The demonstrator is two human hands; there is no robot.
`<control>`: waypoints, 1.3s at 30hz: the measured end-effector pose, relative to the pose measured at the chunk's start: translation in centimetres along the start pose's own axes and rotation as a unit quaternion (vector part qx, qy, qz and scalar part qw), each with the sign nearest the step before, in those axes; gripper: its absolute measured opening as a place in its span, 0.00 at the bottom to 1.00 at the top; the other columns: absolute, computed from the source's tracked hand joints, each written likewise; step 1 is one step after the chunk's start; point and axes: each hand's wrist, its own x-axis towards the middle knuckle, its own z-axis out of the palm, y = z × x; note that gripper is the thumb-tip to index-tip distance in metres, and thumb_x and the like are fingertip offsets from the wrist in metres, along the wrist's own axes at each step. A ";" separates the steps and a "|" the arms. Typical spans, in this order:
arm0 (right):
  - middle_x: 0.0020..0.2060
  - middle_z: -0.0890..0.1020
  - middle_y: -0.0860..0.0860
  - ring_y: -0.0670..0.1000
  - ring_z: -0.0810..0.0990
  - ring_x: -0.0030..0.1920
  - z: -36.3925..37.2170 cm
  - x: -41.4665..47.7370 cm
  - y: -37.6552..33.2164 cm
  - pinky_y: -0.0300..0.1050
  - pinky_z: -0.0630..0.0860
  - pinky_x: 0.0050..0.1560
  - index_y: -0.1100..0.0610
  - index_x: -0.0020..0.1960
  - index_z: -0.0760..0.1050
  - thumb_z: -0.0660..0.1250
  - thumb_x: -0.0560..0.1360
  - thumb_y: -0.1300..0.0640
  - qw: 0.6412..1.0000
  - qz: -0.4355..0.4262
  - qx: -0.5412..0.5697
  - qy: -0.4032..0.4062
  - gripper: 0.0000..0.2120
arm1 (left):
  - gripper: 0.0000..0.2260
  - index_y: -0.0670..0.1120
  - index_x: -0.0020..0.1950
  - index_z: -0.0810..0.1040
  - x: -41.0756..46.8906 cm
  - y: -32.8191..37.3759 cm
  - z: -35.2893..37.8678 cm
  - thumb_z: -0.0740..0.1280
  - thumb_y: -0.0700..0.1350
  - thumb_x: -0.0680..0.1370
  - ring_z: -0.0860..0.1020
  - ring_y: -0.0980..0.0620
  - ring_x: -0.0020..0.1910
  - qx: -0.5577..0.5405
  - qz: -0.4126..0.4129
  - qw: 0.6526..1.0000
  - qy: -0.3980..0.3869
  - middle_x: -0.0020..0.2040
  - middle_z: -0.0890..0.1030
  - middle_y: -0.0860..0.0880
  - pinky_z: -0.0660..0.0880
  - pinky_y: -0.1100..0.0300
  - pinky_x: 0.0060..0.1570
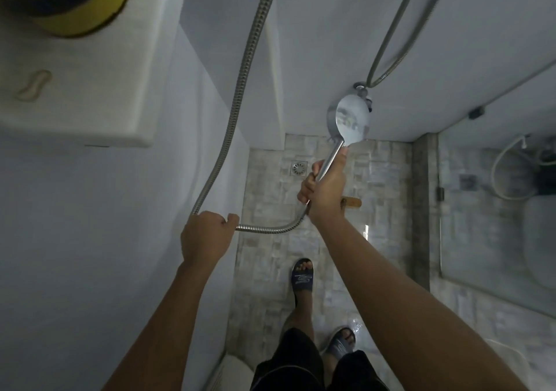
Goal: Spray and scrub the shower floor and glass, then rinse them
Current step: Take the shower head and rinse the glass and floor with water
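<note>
- Head view, hands: the handle of the shower head (352, 121) is gripped by the right hand (326, 186), fingers wrapped round it. It is held out in front, above the floor (388, 180) and close to the back wall (316, 44).
- The metal hose (239, 90) is clenched in the left hand (207, 234), and a slack loop hangs between the two hands.
- Only the shiny back of the shower head is shown, so it cannot be told whether water is running.
- Head view, progress: the rinsing step is judged to be in hand.
- A wet gleam is seen on the tiles near the feet, and no foam is made out.
- Whether spraying and scrubbing are fully done cannot be confirmed, and no spray bottle is in view.
- The glass (487, 225) stands to the right, well apart from the shower head, and its rinse is judged to be left.
- Head view, surroundings: a drain (299, 168) is set in the floor near the far corner, just beside the right hand in the picture.
- A wooden handle (353, 202), perhaps of a brush, lies on the floor and is partly hidden behind the right wrist.
- A blurred yellow and black thing (81, 5) is kept on a shelf (90, 90) at upper left.
- Sandals (301, 279) are worn on the wet tiles, so slipping is judged a risk.
- The slack hose may snag as the shower head is swung toward the glass.
</note>
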 end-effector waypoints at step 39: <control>0.21 0.61 0.51 0.50 0.60 0.19 -33.8 -11.6 -7.5 0.37 0.61 0.23 0.56 0.33 0.66 0.50 0.77 0.29 0.973 -0.125 0.077 0.177 0.31 | 0.21 0.46 0.26 0.72 -21.0 23.0 9.4 0.67 0.54 0.76 0.80 0.46 0.32 0.021 0.184 0.977 -0.102 0.31 0.80 0.45 0.74 0.57 0.32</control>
